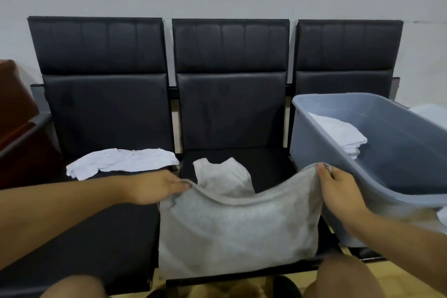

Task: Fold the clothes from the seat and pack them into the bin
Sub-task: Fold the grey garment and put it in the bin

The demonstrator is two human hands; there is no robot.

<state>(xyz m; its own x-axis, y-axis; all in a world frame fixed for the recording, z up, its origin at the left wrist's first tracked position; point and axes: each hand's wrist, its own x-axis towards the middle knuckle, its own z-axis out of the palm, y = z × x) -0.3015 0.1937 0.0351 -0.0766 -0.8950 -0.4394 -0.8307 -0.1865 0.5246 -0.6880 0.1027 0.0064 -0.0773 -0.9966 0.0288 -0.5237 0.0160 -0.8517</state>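
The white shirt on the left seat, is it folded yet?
No. The white shirt lies spread and rumpled, untouched by both hands.

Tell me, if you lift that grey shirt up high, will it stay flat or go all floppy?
Probably floppy: the grey shirt already sags in a curve between the left hand and the right hand pinching its edge. It likely feels light, since fingertips alone hold it up. Its far part lies crumpled on the middle seat, so it would drape, not hold shape.
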